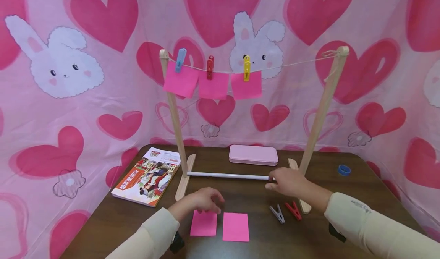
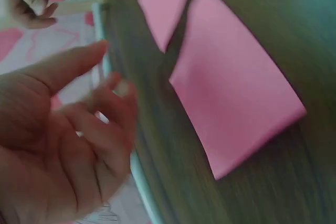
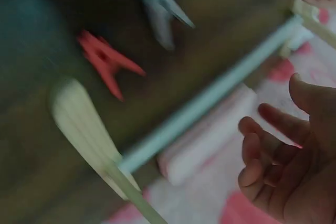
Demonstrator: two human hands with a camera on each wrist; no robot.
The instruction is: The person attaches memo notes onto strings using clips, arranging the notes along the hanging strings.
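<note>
The left hand [image 1: 203,201] holds nothing — its fingers are loosely bent, with the thumb apart from them. Taking the head view as a clock round that hand, the left note [image 1: 203,226], a pink square on the table [image 1: 254,201], lies at six o'clock, its far part hidden by the fingers. The right note [image 1: 235,227], also pink, lies just beside it at four o'clock, a narrow gap between them.

The right hand [image 1: 287,180] is empty too, its fingers loosely curled and the thumb apart. At nine o'clock from it runs the white bar [image 1: 227,175] of a wooden stand [image 1: 323,114]; at ten sits a pink case [image 1: 253,154]. The grey peg [image 1: 277,215] lies between six and seven o'clock from this hand, and the red peg [image 1: 293,211], near it, between five and six.

A string [image 1: 292,65] is tied across the top of the stand, with three hanging sheets [image 1: 213,86] under a blue clip [image 1: 180,59], a red clip [image 1: 210,68] and a yellow clip [image 1: 246,68]. From the view's middle, a book [image 1: 149,182] lies at eight o'clock — and a blue ring [image 1: 344,172] between three and four.
</note>
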